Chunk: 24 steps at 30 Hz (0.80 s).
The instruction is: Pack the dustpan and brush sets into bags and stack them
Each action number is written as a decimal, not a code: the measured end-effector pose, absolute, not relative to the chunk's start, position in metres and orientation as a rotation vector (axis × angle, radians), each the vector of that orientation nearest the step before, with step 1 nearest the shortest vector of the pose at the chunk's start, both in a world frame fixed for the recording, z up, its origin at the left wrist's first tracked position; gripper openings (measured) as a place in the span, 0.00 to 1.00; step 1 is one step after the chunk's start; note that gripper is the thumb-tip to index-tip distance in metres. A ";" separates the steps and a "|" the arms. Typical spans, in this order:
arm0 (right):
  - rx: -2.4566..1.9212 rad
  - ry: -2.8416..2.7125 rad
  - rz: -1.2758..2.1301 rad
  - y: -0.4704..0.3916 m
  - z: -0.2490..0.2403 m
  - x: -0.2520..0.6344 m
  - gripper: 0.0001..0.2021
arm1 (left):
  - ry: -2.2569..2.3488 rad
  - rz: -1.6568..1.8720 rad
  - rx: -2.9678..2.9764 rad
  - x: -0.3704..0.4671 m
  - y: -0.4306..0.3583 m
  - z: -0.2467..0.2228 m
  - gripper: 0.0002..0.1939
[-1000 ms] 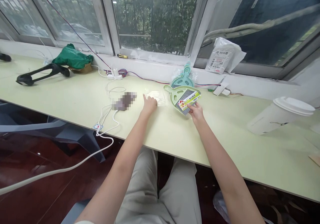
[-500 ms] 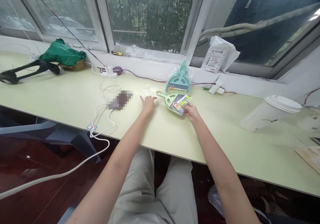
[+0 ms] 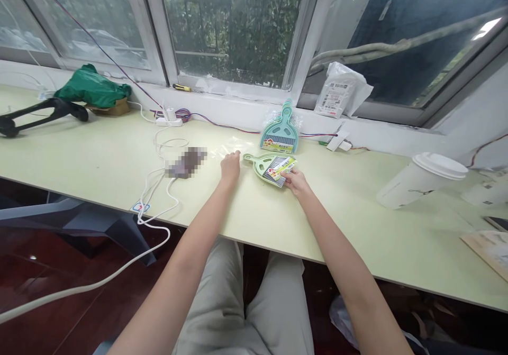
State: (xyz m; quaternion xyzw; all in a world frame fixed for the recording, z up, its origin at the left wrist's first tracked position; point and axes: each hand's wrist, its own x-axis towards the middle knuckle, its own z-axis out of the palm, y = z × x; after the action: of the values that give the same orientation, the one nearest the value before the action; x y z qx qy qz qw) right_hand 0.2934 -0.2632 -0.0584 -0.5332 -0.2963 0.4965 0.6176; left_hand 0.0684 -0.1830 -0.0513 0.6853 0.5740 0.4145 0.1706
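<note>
My right hand (image 3: 296, 181) grips the wide end of a light green dustpan (image 3: 264, 164) that holds a grey-bristled brush with a printed label (image 3: 280, 167). The dustpan's handle points left, toward my left hand (image 3: 230, 166). The fingers of my left hand are drawn together at the edge of a clear plastic bag (image 3: 228, 147); what they hold, if anything, is too small to tell. Behind the green dustpan, a stack of teal dustpans (image 3: 282, 127) leans by the window sill.
White cables (image 3: 153, 185) and a blurred item (image 3: 186, 162) lie left of my hands. A power strip (image 3: 169, 119), green bag (image 3: 92, 88) and black frame (image 3: 43, 112) are farther left. A white cup (image 3: 416, 183) stands right; a white package (image 3: 337, 91) leans on the window.
The fingers of my left hand, spread before, have closed together. The view has shifted slightly. My right hand still holds the green dustpan.
</note>
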 end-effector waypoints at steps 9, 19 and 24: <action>-1.140 -0.530 1.087 -0.266 -0.057 0.271 0.09 | 1.133 1.291 2.022 0.088 -0.203 -0.037 0.18; -0.901 -0.591 1.037 -0.270 -0.046 0.257 0.14 | 1.026 1.821 1.718 0.095 -0.214 -0.021 0.38; -0.849 -0.647 1.047 -0.273 -0.043 0.249 0.16 | 0.726 1.379 1.056 0.095 -0.201 -0.019 0.33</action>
State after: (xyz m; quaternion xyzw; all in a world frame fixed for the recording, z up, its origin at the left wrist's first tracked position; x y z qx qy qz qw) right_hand 0.2492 -0.2730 -0.0435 -0.3861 -0.2941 0.4761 0.7333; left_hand 0.0954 -0.2009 -0.0189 0.4532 0.3117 0.5923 0.5887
